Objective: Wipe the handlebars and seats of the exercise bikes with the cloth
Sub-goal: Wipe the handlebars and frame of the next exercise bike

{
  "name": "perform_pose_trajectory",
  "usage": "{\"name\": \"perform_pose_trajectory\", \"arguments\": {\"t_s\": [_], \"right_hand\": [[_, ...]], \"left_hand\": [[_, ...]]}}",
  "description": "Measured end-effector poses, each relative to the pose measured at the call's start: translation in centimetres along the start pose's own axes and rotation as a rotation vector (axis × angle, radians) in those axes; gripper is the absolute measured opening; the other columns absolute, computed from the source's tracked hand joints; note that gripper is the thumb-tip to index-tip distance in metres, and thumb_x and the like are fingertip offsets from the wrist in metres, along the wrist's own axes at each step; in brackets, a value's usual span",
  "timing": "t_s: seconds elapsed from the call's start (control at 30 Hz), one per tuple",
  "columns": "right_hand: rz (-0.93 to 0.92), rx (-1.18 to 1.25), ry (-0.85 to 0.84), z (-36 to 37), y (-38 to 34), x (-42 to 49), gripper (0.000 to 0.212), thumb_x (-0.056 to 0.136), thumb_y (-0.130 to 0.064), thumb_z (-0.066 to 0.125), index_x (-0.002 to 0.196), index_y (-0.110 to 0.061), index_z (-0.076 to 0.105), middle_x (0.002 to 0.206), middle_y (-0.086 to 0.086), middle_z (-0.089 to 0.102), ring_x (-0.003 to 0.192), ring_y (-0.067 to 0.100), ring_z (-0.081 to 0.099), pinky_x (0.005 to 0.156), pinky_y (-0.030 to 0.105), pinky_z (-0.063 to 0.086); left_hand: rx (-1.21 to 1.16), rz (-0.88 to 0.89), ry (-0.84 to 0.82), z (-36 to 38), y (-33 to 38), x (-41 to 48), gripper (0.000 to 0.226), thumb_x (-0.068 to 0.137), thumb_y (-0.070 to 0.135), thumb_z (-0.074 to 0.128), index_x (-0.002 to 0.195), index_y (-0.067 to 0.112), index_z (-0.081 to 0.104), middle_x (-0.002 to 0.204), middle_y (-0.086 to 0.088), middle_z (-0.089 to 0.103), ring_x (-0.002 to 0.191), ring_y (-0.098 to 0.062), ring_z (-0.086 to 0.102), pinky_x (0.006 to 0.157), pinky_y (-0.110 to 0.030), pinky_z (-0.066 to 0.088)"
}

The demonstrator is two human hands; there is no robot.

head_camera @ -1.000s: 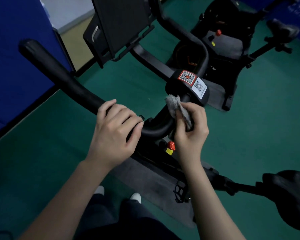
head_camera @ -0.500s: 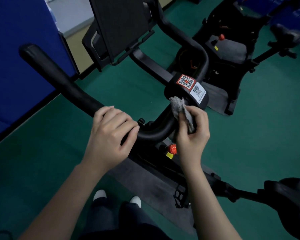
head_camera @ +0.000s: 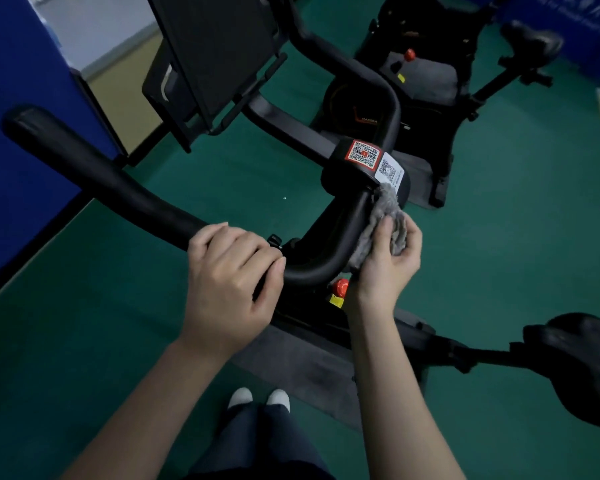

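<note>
my left hand (head_camera: 232,271) grips the handlebar (head_camera: 118,192), right hand (head_camera: 385,261) pinching the cloth (head_camera: 383,216) against the bend.

Head view, steeply down, close over handlebar (head_camera: 118,188)

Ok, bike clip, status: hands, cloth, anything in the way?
Left hand grips the handlebar. Right hand holds the grey cloth against the bar's curve below the QR stickers. Nothing blocking the wipe.
</note>
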State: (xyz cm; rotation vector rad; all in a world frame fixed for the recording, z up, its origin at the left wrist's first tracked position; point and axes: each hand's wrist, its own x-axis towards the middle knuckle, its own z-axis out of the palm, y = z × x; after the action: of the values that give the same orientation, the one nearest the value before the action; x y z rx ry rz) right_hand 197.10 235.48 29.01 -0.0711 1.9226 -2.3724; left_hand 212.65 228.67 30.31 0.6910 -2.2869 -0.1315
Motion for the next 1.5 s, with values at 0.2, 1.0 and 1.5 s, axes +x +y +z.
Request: {"name": "perform_pose_trajectory", "arguments": {"t_s": [0.2, 1.0, 1.5], "right_hand": [[0.242, 0.289, 0.005, 0.4, 0.7, -2.0, 0.011, 0.095, -0.007, 0.054, 0.097, -0.016, 0.059, 0.088, -0.002, 0.068, 0.085, 0.015, 0.063, 0.082, 0.033, 0.054], [1.044, 0.536, -0.395, -2.5, -0.2, -8.1, 0.03, 0.088, -0.012, 0.05, 0.114, -0.002, 0.062, 0.111, 0.021, 0.064, 0.101, 0.031, 0.061, 0.104, 0.05, 0.039], [0.953, 0.321, -0.565, -4.9, -0.9, -5.3, 0.018, 0.093, -0.01, 0.05, 0.102, 0.0, 0.062, 0.091, 0.02, 0.065, 0.076, 0.024, 0.063, 0.073, 0.035, 0.052]], "left_hand": [[-0.005, 0.015, 0.039, 0.4, -0.2, -0.1, 0.029, 0.095, 0.023, 0.048, 0.077, 0.014, 0.069, 0.079, 0.003, 0.066, 0.082, -0.019, 0.058, 0.1, -0.029, 0.025], [0.116, -0.062, -0.015, 0.1, 1.1, 0.1, 0.03, 0.094, 0.018, 0.045, 0.076, 0.011, 0.068, 0.079, 0.001, 0.065, 0.085, -0.021, 0.057, 0.103, -0.032, 0.026], [0.139, -0.122, 0.018, 1.1, 3.8, 0.3, 0.026, 0.095, 0.025, 0.051, 0.081, 0.012, 0.069, 0.082, 0.002, 0.067, 0.085, -0.019, 0.061, 0.102, -0.038, 0.033]]}}
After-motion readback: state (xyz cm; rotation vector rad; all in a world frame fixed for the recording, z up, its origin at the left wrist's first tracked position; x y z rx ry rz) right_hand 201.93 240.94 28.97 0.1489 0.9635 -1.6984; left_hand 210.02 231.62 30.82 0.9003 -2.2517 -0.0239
